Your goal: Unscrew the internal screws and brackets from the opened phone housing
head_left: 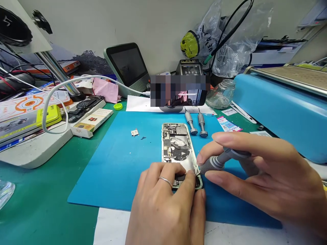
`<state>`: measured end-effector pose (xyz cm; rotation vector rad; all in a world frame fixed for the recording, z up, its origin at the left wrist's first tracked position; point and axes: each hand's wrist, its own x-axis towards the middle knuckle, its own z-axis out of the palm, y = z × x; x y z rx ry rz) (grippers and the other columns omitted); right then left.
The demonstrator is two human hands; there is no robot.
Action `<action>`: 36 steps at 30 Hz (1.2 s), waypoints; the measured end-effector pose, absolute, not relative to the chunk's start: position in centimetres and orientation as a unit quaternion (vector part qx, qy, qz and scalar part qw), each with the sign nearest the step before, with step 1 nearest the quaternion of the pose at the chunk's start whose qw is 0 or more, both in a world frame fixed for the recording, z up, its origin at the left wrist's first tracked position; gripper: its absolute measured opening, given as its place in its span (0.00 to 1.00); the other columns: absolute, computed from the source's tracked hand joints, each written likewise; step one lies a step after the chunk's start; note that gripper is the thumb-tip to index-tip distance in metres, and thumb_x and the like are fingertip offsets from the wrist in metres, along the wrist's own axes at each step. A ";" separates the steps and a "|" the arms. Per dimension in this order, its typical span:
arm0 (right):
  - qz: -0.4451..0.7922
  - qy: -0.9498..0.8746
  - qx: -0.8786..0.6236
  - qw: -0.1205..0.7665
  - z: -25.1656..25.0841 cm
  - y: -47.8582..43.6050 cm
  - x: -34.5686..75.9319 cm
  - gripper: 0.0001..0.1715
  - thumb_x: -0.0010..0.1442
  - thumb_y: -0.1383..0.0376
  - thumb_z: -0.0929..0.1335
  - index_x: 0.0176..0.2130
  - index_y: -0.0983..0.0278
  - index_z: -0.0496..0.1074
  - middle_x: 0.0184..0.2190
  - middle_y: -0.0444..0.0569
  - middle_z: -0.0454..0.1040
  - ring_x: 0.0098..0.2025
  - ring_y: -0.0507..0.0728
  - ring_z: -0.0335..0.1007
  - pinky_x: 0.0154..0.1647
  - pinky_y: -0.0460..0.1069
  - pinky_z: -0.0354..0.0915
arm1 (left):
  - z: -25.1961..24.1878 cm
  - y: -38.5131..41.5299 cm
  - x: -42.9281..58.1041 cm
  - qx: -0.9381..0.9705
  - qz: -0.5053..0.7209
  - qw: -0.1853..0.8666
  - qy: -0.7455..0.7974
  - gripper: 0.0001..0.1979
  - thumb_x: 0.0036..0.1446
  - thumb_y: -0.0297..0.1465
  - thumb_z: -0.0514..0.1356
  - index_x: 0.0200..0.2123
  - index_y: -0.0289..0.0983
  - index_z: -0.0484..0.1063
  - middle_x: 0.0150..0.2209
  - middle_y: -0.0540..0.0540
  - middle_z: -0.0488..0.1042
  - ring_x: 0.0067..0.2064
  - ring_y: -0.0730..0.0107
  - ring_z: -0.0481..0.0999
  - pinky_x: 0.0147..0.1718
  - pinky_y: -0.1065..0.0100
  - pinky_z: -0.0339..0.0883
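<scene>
An opened phone [178, 146] lies on a blue mat [114, 170], its inner boards and a round metal patch showing. My left hand [168, 200] rests over its lower end, fingers curled and pressed onto the frame; it wears a ring on one finger. My right hand [255, 173] grips a grey screwdriver [217, 161], tilted so that its tip meets the phone's lower right edge. Beyond the phone lie two more grey screwdrivers [189, 121]. To its left on the mat sit a small metal plate [134, 132] and a tiny dark piece [143, 138].
A propped phone [189, 97] on a white cable stands behind the mat, beside a smart display [127, 64]. At right are a glass jar [222, 93] and a large blue machine [276, 112]. Boxes [92, 122] and a lamp pole [58, 73] crowd the left.
</scene>
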<state>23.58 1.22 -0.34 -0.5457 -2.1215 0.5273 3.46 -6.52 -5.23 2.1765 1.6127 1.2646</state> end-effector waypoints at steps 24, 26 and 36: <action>0.227 -0.827 -0.253 0.447 0.0 1.0 22.9 0.49 0.65 0.76 0.78 0.73 0.37 0.71 0.64 0.38 0.84 0.45 0.56 0.89 0.43 0.48 0.89 | -4.8 -6.5 3.4 0.729 0.406 0.082 0.545 0.12 0.73 0.29 0.58 0.47 0.44 0.83 0.47 0.49 0.80 0.46 0.59 0.74 0.48 0.47 0.75; 0.230 -0.827 -0.257 0.444 0.0 0.9 23.0 0.50 0.65 0.76 0.77 0.73 0.36 0.71 0.64 0.37 0.84 0.47 0.56 0.89 0.44 0.48 0.89 | -4.7 -6.5 3.3 0.731 0.403 0.088 0.544 0.11 0.73 0.29 0.59 0.47 0.44 0.83 0.47 0.49 0.80 0.47 0.59 0.74 0.49 0.47 0.75; 0.205 -0.831 -0.293 0.426 0.0 0.4 23.4 0.43 0.72 0.71 0.73 0.74 0.36 0.70 0.61 0.35 0.86 0.47 0.57 0.90 0.58 0.52 0.86 | -5.1 -6.5 3.4 0.732 0.413 0.079 0.536 0.09 0.70 0.29 0.64 0.50 0.44 0.82 0.47 0.48 0.81 0.46 0.58 0.76 0.49 0.49 0.76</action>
